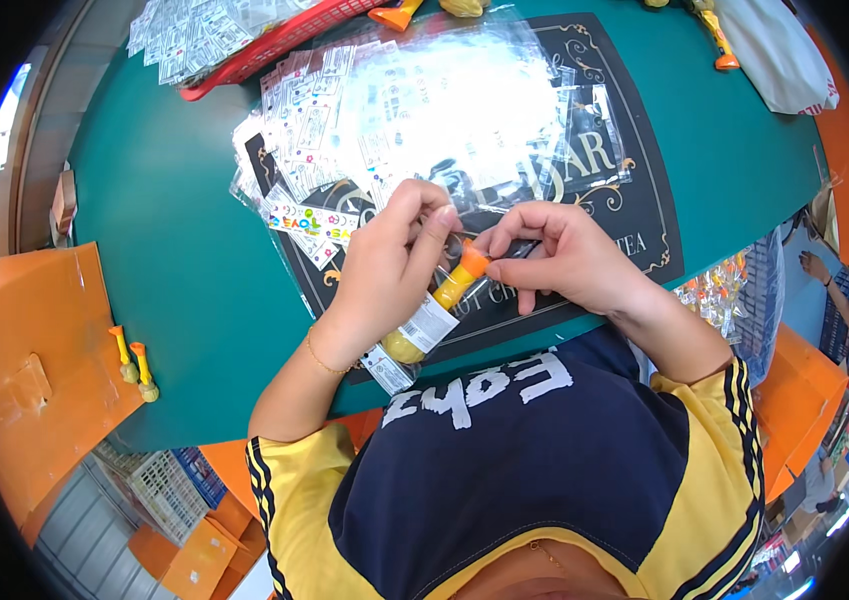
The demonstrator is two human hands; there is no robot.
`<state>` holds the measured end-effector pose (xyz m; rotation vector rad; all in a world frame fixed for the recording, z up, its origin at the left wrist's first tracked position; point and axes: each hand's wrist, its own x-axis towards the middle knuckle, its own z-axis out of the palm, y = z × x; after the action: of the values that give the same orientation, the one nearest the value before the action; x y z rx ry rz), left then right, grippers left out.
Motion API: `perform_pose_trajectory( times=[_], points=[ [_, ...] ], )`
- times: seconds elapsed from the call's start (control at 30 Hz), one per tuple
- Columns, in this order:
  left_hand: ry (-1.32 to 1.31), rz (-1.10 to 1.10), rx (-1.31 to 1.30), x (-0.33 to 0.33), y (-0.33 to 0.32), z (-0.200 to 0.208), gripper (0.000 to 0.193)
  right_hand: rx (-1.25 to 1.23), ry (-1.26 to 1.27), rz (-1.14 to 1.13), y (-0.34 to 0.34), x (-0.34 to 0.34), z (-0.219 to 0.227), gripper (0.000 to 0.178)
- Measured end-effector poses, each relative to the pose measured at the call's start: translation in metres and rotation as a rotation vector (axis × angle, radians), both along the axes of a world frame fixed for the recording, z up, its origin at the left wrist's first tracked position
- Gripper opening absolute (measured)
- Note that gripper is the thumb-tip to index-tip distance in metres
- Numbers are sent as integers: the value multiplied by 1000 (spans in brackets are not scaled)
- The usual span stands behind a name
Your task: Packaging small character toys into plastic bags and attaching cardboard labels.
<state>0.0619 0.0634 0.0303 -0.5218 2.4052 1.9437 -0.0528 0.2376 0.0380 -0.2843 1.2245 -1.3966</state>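
Observation:
Over the dark mat, near the table's front edge, both my hands are closed at the top of a clear plastic bag point(441, 268). Inside it lies a yellow toy point(456, 287) with an orange flared end pointing up toward my fingers and a rounded body at the bottom. A white printed label point(429, 325) covers part of the toy. My left hand point(399, 250) pinches the bag's left side between thumb and bent fingers. On the other side, my right hand point(564, 255) pinches the bag beside the orange end, its other fingers loosely bent. The exact fingertip contact is partly hidden.
A glaring pile of clear bags point(444, 110) and white printed slips point(309, 120) covers the black patterned mat point(644, 190). Behind it stands a red basket point(264, 50) of slips. Two similar toys point(144, 372) lie at the left table edge, by an orange box point(54, 370).

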Motion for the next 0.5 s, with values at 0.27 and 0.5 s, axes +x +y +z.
perform_pose_trajectory(
  times=[0.27,0.5],
  points=[
    [-152,-136,-134,-4,-20,16,15,84,234,114,1,4,2,8],
    [-107,-145,38,-29,-16,4,27,63,257,109,4,11,-3,11]
  ],
)
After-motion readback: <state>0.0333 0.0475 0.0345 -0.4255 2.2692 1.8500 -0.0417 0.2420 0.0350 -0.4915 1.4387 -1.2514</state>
